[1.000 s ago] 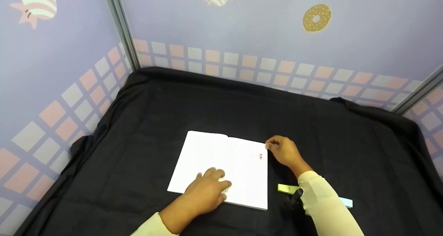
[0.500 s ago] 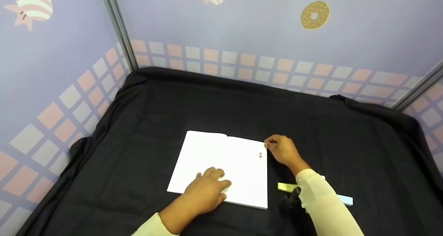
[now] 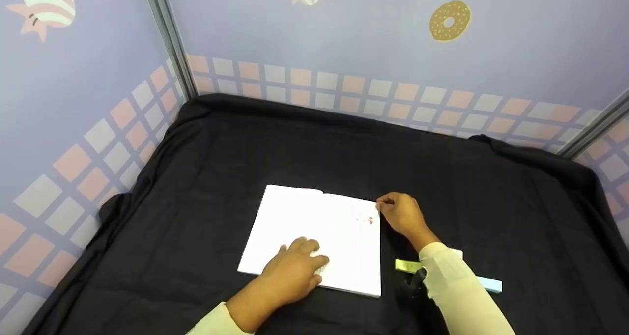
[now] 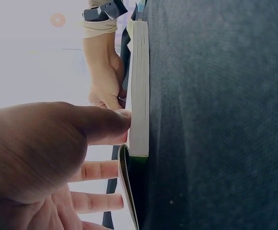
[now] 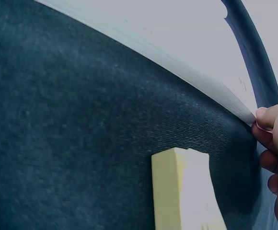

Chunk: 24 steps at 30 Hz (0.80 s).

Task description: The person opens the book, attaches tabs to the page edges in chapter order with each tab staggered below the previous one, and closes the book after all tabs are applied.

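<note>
An open book (image 3: 349,256) lies on the black cloth, its pages nearly blank in the glare apart from a small reddish picture at the upper right. My left hand (image 3: 292,271) rests spread over the lower middle of it. In the left wrist view, the thumb (image 4: 103,122) lies at the lower edge of the thick right-hand page block (image 4: 140,86), and the thinner left side bends up by the fingers. My right hand (image 3: 403,214) pinches the upper right corner between thumb and forefinger; how many pages are caught I cannot tell.
Under the right forearm lie a yellow piece (image 3: 407,266) and a light blue piece (image 3: 490,284); the sleeve hides whether they join. Up close, the yellow one looks like a small block (image 5: 167,191). Patterned walls (image 3: 354,40) stand behind the cloth (image 3: 304,148).
Both hands stay in place on the book. The view shifts slightly, and a small white edge now shows beside the right sleeve.
</note>
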Available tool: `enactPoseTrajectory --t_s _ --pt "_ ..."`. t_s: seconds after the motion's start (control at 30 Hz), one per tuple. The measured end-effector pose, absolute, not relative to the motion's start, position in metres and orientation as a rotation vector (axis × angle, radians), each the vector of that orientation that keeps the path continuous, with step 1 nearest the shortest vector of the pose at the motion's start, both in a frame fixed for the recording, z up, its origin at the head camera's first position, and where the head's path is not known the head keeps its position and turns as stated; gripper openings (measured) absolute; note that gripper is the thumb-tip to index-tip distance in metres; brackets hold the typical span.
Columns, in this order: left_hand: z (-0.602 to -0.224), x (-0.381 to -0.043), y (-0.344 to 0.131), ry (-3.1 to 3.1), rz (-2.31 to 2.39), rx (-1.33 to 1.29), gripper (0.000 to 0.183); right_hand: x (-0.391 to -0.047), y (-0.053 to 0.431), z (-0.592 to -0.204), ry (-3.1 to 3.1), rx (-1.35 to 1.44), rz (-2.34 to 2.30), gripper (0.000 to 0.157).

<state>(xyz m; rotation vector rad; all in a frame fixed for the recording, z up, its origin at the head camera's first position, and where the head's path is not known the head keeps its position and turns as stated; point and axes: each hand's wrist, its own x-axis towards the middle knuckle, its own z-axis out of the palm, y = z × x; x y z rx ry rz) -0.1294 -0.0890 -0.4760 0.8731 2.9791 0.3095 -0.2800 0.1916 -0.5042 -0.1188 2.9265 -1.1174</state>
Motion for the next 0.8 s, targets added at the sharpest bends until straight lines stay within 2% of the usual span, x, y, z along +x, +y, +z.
enactPoseTrajectory --t_s 0.3,0.57,0.8 --pt "-0.476 -0.129 -0.090 2.964 0.321 0.859 0.035 -0.279 0.191 -0.506 2.968 -0.138 -1.102 0.011" --pt "-0.476 -0.129 -0.090 2.954 0.314 0.863 0.035 -0.277 0.192 -0.506 3.228 -0.440 -0.752 0.004" --pt "-0.475 -0.128 -0.092 2.954 0.290 0.844 0.036 -0.273 0.191 -0.495 3.271 -0.716 -0.396 0.017"
